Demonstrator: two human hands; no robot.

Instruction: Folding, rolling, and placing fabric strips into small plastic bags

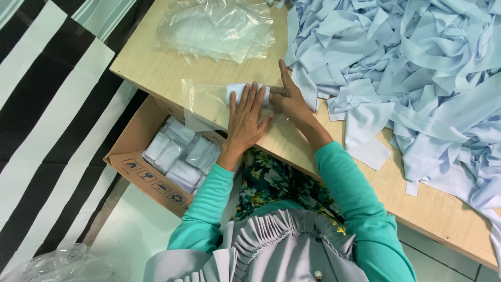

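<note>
Near the middle of the frame, the left hand (246,119) lies flat with its fingers spread and pressed down on a folded piece of pale cloth (245,92) that sits partly inside a clear plastic bag (204,99) on the wooden table (156,68). The hand is open, palm down, gripping nothing, only pinning the cloth and the bag against the tabletop. Just to its right, touching the same bundle, the right hand (291,99) is half closed: the index finger points straight up toward the top of the frame, and the other fingers curl in against the end of the folded cloth, though whether they pinch it or merely push it cannot be told. The bag's open mouth trails off to the left of the hands. In the upper middle of the frame a loose stack of empty clear bags (216,28) rests on the table. The whole upper right is covered by a big heap of pale blue fabric strips (417,68), its edge touching the right hand. Below the table's edge, at centre left, an open cardboard box (151,175) on the floor holds several bagged cloth packs (182,151).
</note>
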